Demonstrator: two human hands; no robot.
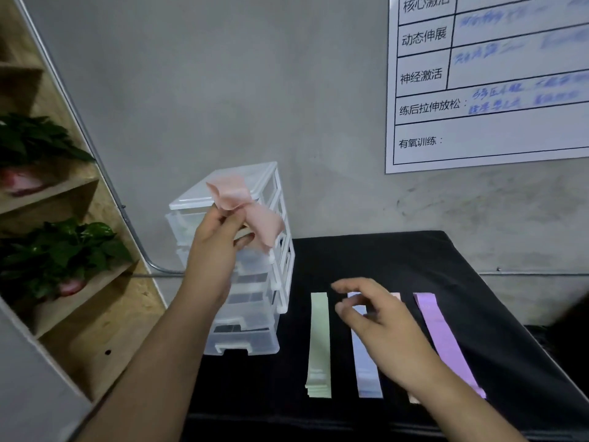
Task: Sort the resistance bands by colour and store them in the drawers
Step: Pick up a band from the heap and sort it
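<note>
My left hand (213, 240) is raised in front of the clear plastic drawer unit (261, 314) and pinches a crumpled pink band (255, 212). The unit stands at the left end of the black table. To its right lie flat band stacks: green (318, 342), pale blue (366, 374), a pink one (396, 296) mostly hidden under my hand, and purple (446, 339). My right hand (379, 327) hovers over the blue and pink stacks, fingers loosely curled, holding nothing.
A wooden shelf (73, 314) with green potted plants (60, 250) stands left of the table. A printed chart (487, 84) hangs on the grey wall behind. The table's black cloth (398, 256) lies bare behind the stacks.
</note>
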